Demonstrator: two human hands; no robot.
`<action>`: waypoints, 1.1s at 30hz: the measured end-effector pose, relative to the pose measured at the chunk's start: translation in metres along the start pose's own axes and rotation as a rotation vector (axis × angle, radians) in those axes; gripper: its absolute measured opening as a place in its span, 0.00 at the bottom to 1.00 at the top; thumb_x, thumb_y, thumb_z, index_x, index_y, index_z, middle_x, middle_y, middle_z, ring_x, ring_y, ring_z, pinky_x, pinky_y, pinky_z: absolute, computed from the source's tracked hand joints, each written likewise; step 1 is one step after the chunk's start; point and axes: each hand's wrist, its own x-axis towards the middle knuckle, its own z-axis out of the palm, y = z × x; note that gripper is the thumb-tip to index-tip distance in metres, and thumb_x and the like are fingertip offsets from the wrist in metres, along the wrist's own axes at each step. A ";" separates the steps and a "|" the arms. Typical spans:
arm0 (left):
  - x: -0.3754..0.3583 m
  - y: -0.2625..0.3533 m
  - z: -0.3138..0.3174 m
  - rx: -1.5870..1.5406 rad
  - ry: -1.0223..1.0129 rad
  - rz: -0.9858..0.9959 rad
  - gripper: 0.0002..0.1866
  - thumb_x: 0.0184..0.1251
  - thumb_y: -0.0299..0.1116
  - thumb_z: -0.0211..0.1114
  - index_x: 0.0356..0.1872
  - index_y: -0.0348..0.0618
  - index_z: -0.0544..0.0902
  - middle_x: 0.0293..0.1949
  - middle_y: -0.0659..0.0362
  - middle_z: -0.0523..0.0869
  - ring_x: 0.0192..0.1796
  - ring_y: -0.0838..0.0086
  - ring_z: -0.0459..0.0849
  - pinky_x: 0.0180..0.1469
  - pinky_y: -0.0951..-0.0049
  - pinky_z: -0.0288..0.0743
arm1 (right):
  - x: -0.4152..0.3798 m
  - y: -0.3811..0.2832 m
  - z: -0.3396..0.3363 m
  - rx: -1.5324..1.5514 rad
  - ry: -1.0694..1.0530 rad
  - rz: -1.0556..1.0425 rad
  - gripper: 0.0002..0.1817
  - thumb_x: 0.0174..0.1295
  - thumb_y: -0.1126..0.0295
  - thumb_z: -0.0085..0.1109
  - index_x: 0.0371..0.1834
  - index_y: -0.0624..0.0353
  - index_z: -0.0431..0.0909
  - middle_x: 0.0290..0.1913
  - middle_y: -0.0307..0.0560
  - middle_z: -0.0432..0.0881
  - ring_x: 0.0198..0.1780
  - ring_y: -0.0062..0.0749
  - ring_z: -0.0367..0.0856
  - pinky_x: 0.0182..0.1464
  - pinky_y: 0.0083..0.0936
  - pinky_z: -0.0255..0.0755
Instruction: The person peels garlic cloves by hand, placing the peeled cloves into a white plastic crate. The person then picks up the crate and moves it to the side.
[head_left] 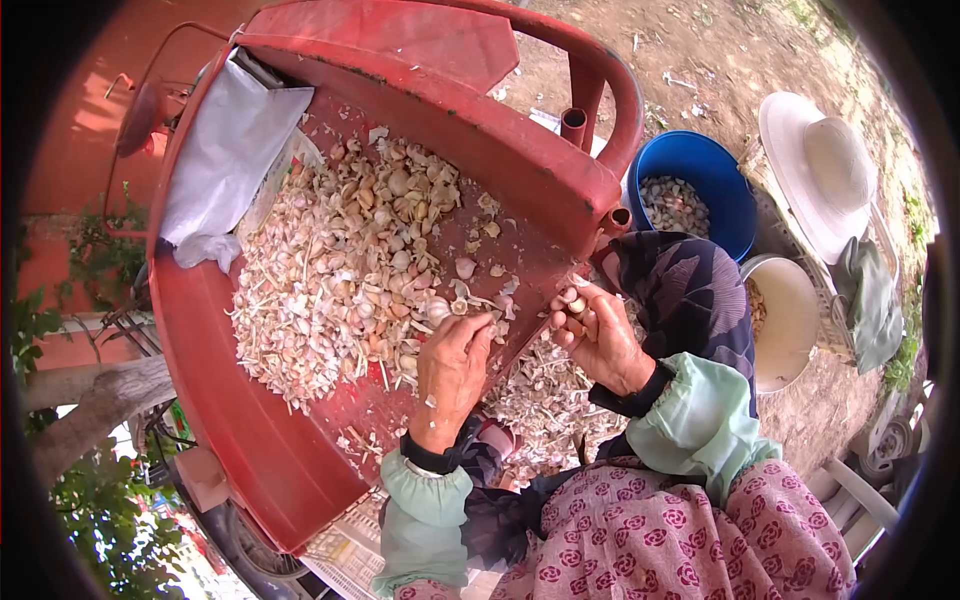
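Observation:
My right hand (605, 340) is curled, palm up, around a few pale garlic cloves (576, 306) beside the cart's lower edge. My left hand (450, 375) has its fingers drawn together at the near side of the garlic pile (330, 270); what is between the fingertips, if anything, is hidden. Just beyond those fingers sits a whole garlic bulb (438, 308), with loose cloves and dry stalks around it. The pile of bulbs, cloves and skins lies in a red metal cart bed (310, 440).
To the right stand a blue bucket (735, 190) holding peeled cloves and a whitish bucket (795, 320) with some cloves. A pale hat (835, 175) rests on a crate behind them. Garlic skins and stalks (550, 390) are heaped below my hands. White sacking (225, 150) lies in the cart's far corner.

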 end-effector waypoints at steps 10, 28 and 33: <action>0.029 -0.015 0.026 0.294 0.045 0.080 0.16 0.51 0.22 0.64 0.44 0.42 0.79 0.34 0.52 0.79 0.37 0.58 0.80 0.39 0.63 0.73 | 0.005 0.007 -0.017 -0.140 -0.052 -0.002 0.19 0.68 0.59 0.47 0.55 0.61 0.68 0.49 0.44 0.75 0.46 0.27 0.77 0.37 0.20 0.72; 0.070 -0.037 0.023 0.457 0.190 0.052 0.14 0.55 0.25 0.62 0.44 0.40 0.80 0.38 0.49 0.79 0.39 0.52 0.78 0.41 0.60 0.73 | 0.001 0.000 0.017 0.268 -0.262 0.267 0.30 0.69 0.50 0.39 0.63 0.62 0.63 0.59 0.56 0.72 0.60 0.40 0.72 0.52 0.32 0.72; 0.041 -0.027 0.017 0.009 0.322 -0.098 0.11 0.61 0.28 0.61 0.44 0.39 0.79 0.36 0.53 0.84 0.32 0.64 0.81 0.35 0.71 0.75 | 0.000 0.002 0.014 0.260 -0.362 0.309 0.28 0.69 0.51 0.40 0.63 0.61 0.63 0.58 0.54 0.73 0.59 0.37 0.73 0.47 0.28 0.75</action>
